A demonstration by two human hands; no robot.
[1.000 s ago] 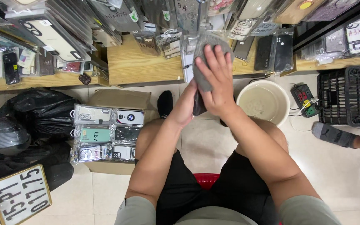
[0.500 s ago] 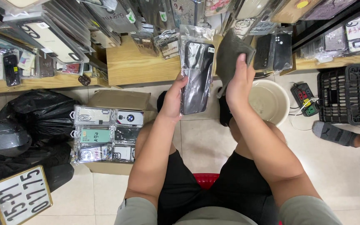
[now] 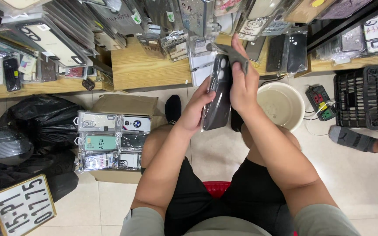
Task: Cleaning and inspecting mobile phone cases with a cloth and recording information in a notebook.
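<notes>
I sit on a red stool with both arms raised over my knees. My left hand point(image 3: 196, 108) grips the edge of a dark phone case in a clear plastic sleeve point(image 3: 218, 98), held upright. My right hand point(image 3: 243, 83) presses a grey cloth point(image 3: 234, 54) against the upper part of the sleeve. The cloth is folded under my fingers, and part of the case is hidden behind my right hand.
A wooden shelf point(image 3: 152, 70) ahead carries many packaged phone cases. A cardboard box of cases point(image 3: 110, 142) stands on the floor at left beside black bags point(image 3: 40, 118). A white bucket point(image 3: 281, 105), power strip point(image 3: 321, 102), black crate point(image 3: 366, 96) and another person's socked foot point(image 3: 351, 137) lie right.
My hands were apart half a second ago, case in the left and cloth in the right. The right hand has come back with the cloth onto the case.
</notes>
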